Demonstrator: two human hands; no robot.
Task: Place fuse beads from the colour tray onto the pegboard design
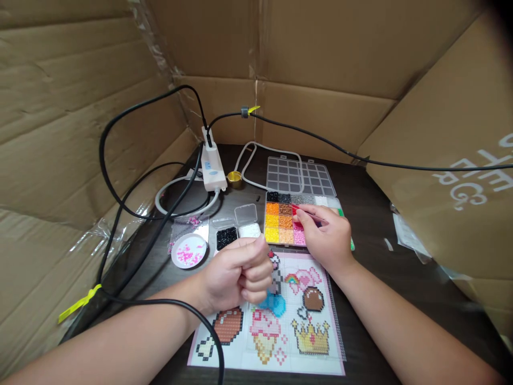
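My right hand (326,235) pinches slim reddish tweezers (316,216) over the sectioned bead box (265,219), whose compartments hold orange, brown, yellow, red and pink beads. The tips are near the red beads. My left hand (244,270) is closed in a fist above the pattern sheet (236,363); whatever may be inside it is hidden. Printed pixel pictures, including a crown (312,338) and an ice cream cone (265,334), show on the sheet. A clear pegboard (339,326) lies over it, with the fist covering part of the view.
Left of the fist are a white dish (175,262) of pink beads, a small box of black beads (226,237) and one of white beads (249,230). Behind stand a power strip (213,168) and a gold cup (234,180). A black cable (188,303) crosses my left forearm. Cardboard walls (320,120) surround the table.
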